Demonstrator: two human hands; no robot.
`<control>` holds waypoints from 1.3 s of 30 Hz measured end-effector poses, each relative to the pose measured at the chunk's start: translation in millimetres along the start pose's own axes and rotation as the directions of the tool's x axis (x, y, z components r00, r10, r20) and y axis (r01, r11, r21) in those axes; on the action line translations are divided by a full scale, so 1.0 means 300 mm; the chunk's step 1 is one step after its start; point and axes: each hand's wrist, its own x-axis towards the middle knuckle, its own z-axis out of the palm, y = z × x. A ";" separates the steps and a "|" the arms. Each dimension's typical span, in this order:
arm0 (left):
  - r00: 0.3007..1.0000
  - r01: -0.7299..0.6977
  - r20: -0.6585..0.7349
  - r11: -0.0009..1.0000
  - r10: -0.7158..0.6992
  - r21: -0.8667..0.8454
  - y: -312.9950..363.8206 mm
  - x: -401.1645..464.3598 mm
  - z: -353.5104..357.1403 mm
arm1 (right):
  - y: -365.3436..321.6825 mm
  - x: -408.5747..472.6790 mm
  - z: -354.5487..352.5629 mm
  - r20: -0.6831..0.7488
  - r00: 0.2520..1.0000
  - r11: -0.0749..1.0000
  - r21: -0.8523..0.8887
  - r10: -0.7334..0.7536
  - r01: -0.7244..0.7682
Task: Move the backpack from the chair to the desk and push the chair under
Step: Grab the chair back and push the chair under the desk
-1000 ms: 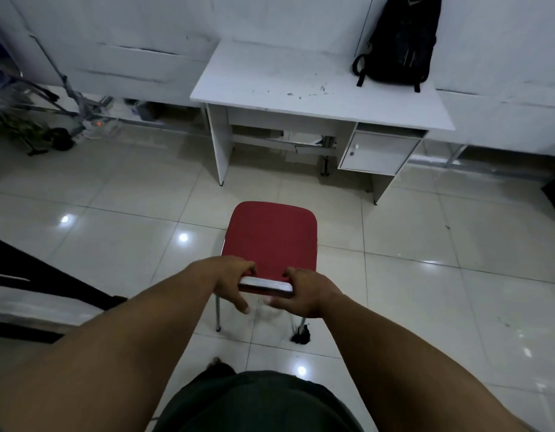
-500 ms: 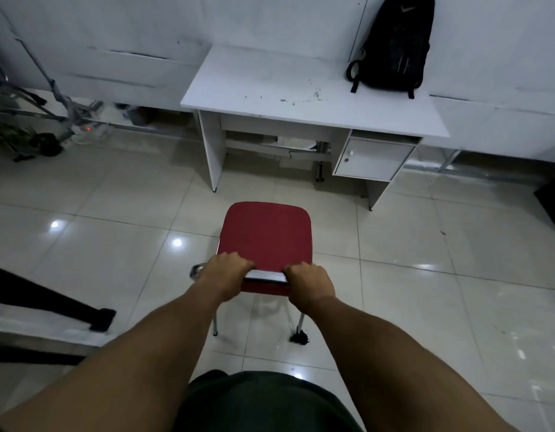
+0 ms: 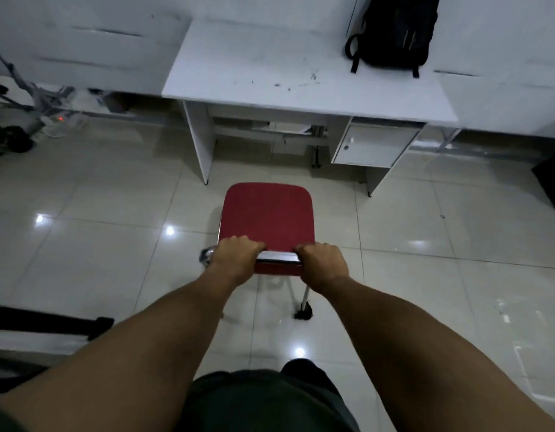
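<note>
Both hands, left (image 3: 235, 255) and right (image 3: 323, 263), grip closed on the chair (image 3: 267, 216) back, and the bench (image 3: 301, 88) opening lies straight ahead, far side.

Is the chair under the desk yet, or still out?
Still out. The chair stands on open floor short of the desk, both hands gripping its backrest.
</note>
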 end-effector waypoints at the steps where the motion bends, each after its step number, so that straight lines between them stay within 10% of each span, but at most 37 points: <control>1: 1.000 -0.001 -0.011 1.000 0.001 -0.006 0.009 0.025 -0.012 | 0.016 0.018 -0.020 -0.008 1.000 1.000 -0.019 0.019 -0.019; 39: 0.996 -0.041 -0.077 0.999 0.041 0.001 -0.482 1.325 -0.341 | 0.415 1.336 -0.271 -0.064 0.998 0.999 -0.017 0.026 -0.027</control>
